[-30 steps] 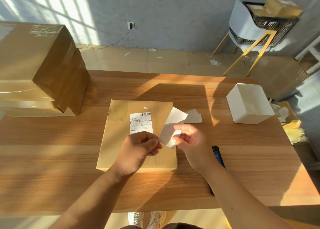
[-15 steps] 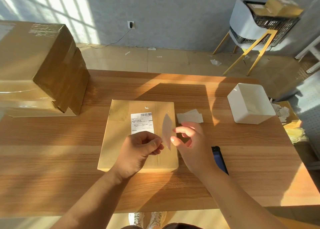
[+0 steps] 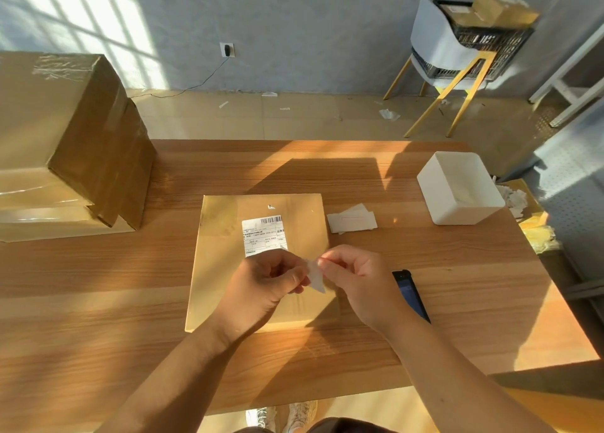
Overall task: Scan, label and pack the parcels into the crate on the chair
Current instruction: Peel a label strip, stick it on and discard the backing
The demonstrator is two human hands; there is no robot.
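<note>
Over the near end of the parcel [image 3: 225, 269], the left hand [image 3: 271, 285] and right hand [image 3: 356, 282] meet, fingers curled, and both pinch a small white label slip [image 3: 316, 275]. The slip shows as a narrow, pale triangle pointing down, held just above the cardboard.

The parcel is a flat, square brown carton lying in the middle of the wooden table [image 3: 114, 302]. It is sunlit on its left half and carries a printed label [image 3: 263, 234] with a barcode along the top. A dark handheld device [image 3: 410, 293] lies just right of the right wrist.

Beyond the parcel's right corner sits a small stack of white labels [image 3: 351, 221], and farther right a white tub [image 3: 461, 187]. Large taped cartons [image 3: 65, 138] are stacked at the table's left edge.

Across the floor, the chair [image 3: 431, 40] carries the black crate [image 3: 483, 40], with brown boxes [image 3: 503, 7] in it.

Half a second ago the slip stood upright and edge-on between the hands, with the right fingers looser. Now the hands have closed together and the slip sits lower. A second ago it showed as a broader white sheet. The parcel has not shifted.
</note>
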